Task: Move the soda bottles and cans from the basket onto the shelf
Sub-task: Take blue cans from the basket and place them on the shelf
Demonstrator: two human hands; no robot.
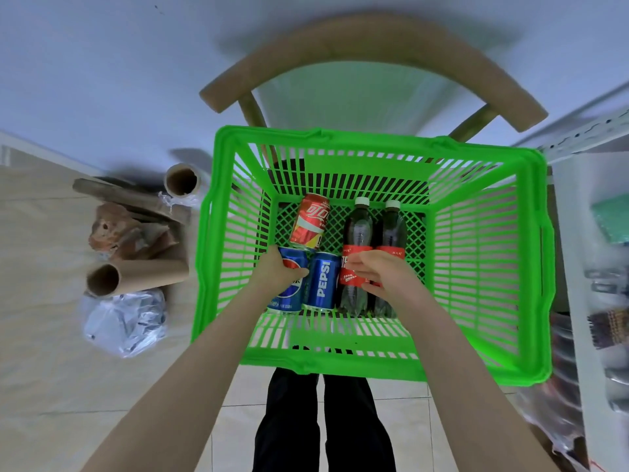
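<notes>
A green plastic basket sits on a wooden chair in front of me. Inside lie a red cola can, two blue Pepsi cans and two dark cola bottles with red labels. My left hand wraps around the left Pepsi can. The second Pepsi can lies just right of it, untouched. My right hand reaches over the left cola bottle with fingers curled at its label. The right cola bottle lies beside it, partly hidden by my right hand.
The wooden chair has a curved backrest beyond the basket. A white metal shelf with items stands at the right. Cardboard tubes, a crumpled plastic bag and scraps lie on the floor at the left.
</notes>
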